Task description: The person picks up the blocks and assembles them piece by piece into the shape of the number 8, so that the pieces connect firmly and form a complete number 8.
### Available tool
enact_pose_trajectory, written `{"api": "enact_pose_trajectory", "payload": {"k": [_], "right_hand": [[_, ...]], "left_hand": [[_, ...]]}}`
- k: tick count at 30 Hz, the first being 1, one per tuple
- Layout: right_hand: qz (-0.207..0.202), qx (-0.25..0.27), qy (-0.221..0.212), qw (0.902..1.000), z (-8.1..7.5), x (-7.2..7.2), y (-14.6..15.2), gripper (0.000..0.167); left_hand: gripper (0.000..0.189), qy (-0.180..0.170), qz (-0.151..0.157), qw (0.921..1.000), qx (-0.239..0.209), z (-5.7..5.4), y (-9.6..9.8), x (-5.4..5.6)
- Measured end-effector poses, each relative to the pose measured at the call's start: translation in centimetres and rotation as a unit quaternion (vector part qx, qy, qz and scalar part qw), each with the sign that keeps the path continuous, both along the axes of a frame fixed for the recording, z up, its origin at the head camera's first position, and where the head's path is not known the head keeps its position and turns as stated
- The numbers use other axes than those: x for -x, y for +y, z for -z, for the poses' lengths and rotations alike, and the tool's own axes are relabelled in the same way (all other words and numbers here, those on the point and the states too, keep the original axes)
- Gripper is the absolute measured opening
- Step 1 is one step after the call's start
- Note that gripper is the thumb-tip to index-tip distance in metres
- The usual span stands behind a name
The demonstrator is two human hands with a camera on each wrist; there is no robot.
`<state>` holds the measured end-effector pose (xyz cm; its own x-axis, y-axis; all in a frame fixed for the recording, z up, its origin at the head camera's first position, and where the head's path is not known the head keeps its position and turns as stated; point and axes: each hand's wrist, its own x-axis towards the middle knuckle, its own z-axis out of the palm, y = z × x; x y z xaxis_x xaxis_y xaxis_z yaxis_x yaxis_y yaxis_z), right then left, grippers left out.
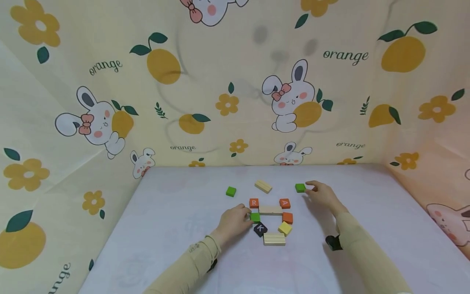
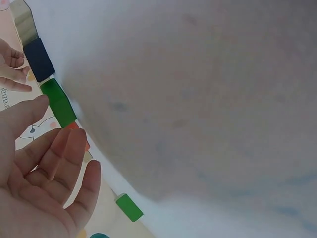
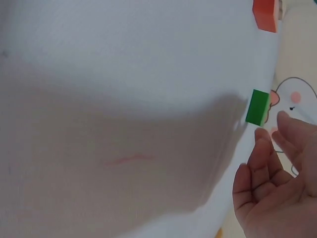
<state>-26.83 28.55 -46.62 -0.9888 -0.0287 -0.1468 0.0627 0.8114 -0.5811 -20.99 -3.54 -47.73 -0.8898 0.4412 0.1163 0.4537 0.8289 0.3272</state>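
Note:
In the head view, my left hand is beside a green block on the left of a ring of blocks. The left wrist view shows its thumb and loosely bent fingers around the near side of that green block; whether they touch is unclear. My right hand is farther back, its fingertips next to another green block. In the right wrist view, thumb and fingers are apart, and this green block sits just beyond the fingertips.
The ring has orange blocks lettered R and A, a plain orange block, a yellow block, a black K block and wooden planks. Behind lie a third green block and another wooden plank.

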Motion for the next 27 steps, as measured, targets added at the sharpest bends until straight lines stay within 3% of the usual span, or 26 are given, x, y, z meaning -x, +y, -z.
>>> {"api": "enact_pose_trajectory", "payload": {"k": [8, 16, 27], "right_hand": [[0.013, 0.02, -0.014, 0.9996, 1.2, 1.2, -0.2, 0.049], [0.051, 0.026, -0.022, 0.9981, 1.9, 1.7, -0.6, 0.046], [0.044, 0.013, -0.025, 0.9986, 1.9, 1.8, -1.2, 0.042]], "left_hand": [[0.032, -0.012, -0.008, 0.9999, 0.005, 0.3, -0.1, 0.1], [0.033, -0.018, -0.01, 0.9997, 0.009, 0.4, 0.0, 0.3], [0.029, -0.007, -0.005, 0.9999, 0.014, 0.7, 0.0, 0.4]]}}
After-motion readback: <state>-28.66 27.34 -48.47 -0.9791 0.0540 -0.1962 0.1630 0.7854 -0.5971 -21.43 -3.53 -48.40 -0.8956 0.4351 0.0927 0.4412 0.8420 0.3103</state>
